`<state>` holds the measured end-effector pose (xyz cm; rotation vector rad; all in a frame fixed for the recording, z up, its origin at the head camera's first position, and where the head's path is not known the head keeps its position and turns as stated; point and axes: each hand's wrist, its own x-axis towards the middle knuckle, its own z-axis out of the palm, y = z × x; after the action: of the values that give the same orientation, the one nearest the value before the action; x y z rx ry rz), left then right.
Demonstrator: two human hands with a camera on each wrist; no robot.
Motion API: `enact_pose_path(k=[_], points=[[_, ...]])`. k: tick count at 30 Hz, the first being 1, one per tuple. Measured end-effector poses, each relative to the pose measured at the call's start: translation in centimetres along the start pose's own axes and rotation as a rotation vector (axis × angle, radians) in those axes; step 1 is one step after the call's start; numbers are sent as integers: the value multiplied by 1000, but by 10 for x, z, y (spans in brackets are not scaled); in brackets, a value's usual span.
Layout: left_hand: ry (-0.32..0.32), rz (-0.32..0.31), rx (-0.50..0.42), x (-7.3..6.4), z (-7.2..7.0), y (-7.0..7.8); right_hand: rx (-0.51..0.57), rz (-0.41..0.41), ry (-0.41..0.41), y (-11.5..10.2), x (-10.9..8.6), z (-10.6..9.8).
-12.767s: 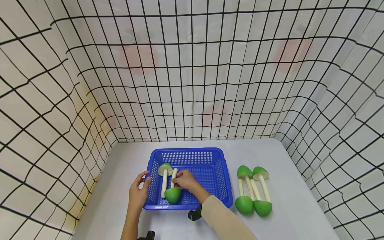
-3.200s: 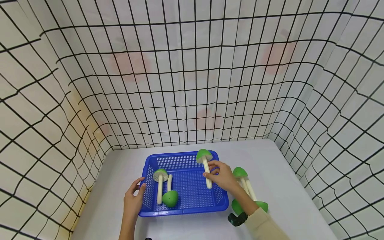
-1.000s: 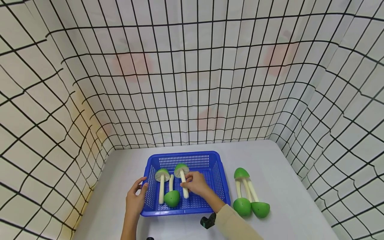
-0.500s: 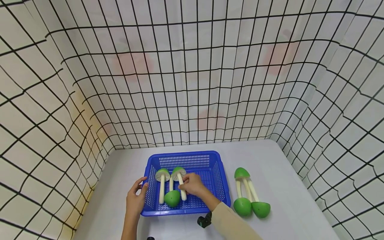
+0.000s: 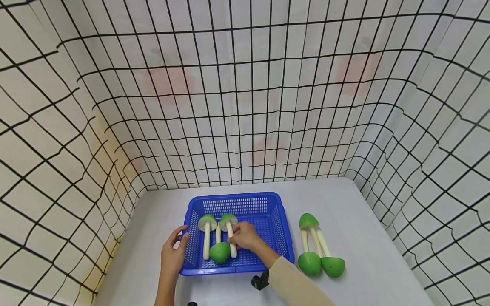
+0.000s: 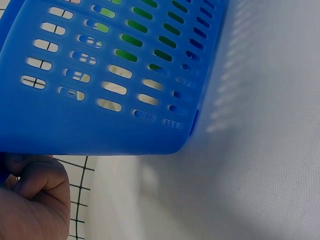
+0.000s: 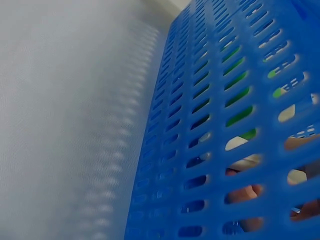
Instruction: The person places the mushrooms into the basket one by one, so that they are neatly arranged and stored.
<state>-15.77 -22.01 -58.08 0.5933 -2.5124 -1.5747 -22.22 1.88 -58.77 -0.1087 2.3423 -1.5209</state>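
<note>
My left hand (image 5: 174, 251) grips the left rim of the blue plastic basket (image 5: 237, 270) in the head view. In the left wrist view, the curled left hand (image 6: 37, 200) is at the basket rim, partly cut off. Inside the basket, my right hand (image 5: 246, 236) pinches the pale stem of a toy mushroom (image 5: 228, 219) whose green cap points away from me. Left of it lie a mushroom with its cap toward me (image 5: 220, 253) and another with its cap away (image 5: 207, 222). Through the holes in the right wrist view, the right fingers (image 7: 245, 194) show in part.
Right of the basket, on the white table (image 5: 367, 255), lie three more green-capped mushrooms: one cap away (image 5: 308, 220), two caps toward me (image 5: 309, 263). Black wire grid (image 5: 245, 106) over white cloth encloses the back and sides.
My right hand took a third mushroom from the group on the right into the basket. Over the last second it shifted left and down beside the other two. My left hand stays on the rim.
</note>
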Motion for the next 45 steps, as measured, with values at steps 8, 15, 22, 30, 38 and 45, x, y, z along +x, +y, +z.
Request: enact_pose_path(k=[8, 15, 22, 30, 38, 45], points=[[-5, 4, -2, 1, 0, 0, -45, 7, 14, 3, 3, 1], [-12, 4, 2, 1, -1, 0, -46, 9, 9, 4, 1, 3], [-6, 2, 9, 2, 1, -1, -16, 27, -3, 4, 1, 0], [-2, 10, 12, 0, 1, 0, -20, 5, 12, 8, -1, -4], [4, 17, 0, 1, 1, -1, -110, -68, 69, 10, -7, -17], [5, 16, 12, 1, 1, -2, -160, -81, 98, 10, -11, -26]])
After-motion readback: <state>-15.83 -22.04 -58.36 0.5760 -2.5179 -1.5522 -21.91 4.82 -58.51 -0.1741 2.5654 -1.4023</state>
